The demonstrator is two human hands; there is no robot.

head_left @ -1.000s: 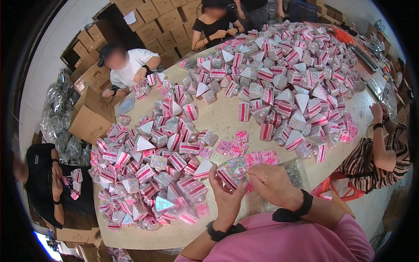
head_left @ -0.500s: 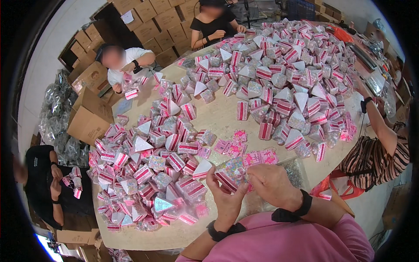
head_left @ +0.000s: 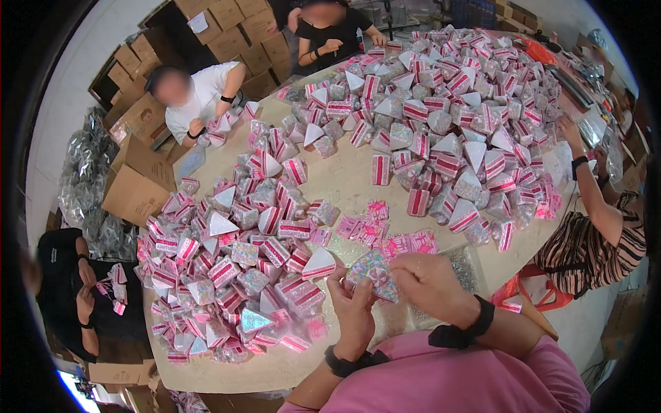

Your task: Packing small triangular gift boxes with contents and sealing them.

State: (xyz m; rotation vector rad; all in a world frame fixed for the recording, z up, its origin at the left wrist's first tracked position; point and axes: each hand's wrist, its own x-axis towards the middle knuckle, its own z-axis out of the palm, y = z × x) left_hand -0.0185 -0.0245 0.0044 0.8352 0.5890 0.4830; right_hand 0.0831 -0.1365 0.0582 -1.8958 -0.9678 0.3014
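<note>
A toy cake slice (head_left: 372,270) with a multicoloured sprinkled top and a pale swirl on it sits in my left hand (head_left: 354,313). The thumb and fingers of that hand grip it from the left side. At its right edge is my right hand (head_left: 434,289), fingers curled into a pinch; what they hold, if anything, is too small or hidden to make out. Pink printed cards (head_left: 410,244) lie just beyond the slice. A clear bag of small silvery pieces (head_left: 465,267) lies beside my right hand, partly covered by it.
Wrapped pink-and-white cake slices heap at the left (head_left: 227,268) and in a larger pile (head_left: 454,131) at the far right. Co-workers sit around the pale table (head_left: 337,189). Cardboard boxes (head_left: 141,179) and a stack of clear bags (head_left: 89,172) stand at the left.
The slice in my left hand has turned, so its striped side is hidden and its sprinkled top faces up. My right hand stays close by. The white-shirted co-worker has lowered their slices toward the table.
</note>
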